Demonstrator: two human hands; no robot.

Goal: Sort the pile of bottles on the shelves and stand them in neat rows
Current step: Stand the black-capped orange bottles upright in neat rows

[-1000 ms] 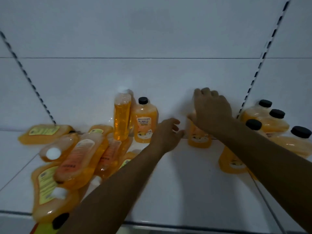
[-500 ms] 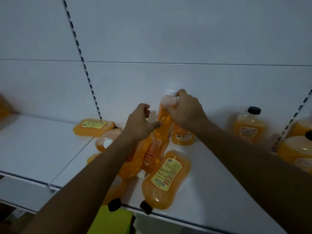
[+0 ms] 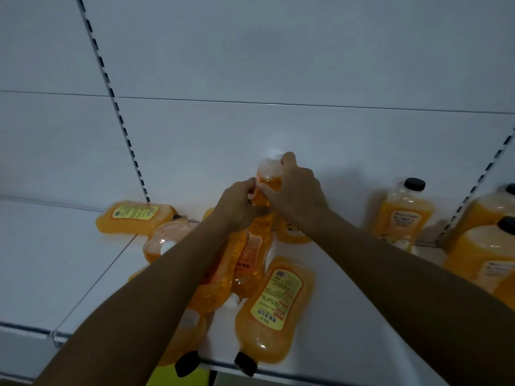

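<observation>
Head view: hands (image 3: pixel 292 203) hiding bottle (image 3: pixel 267 176)

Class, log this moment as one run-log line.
step: standing slim bottle | left hand: grips it | right hand: grips it | pile: unsorted

The yellow label (image 3: pixel 276 298) on the lying bottle (image 3: pixel 271 310) carries print too blurred to read.

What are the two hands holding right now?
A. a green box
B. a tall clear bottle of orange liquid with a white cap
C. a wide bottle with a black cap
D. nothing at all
B: both the left hand and the right hand grip the tall clear bottle of orange liquid with a white cap, upright at the back of the white shelf.
</observation>
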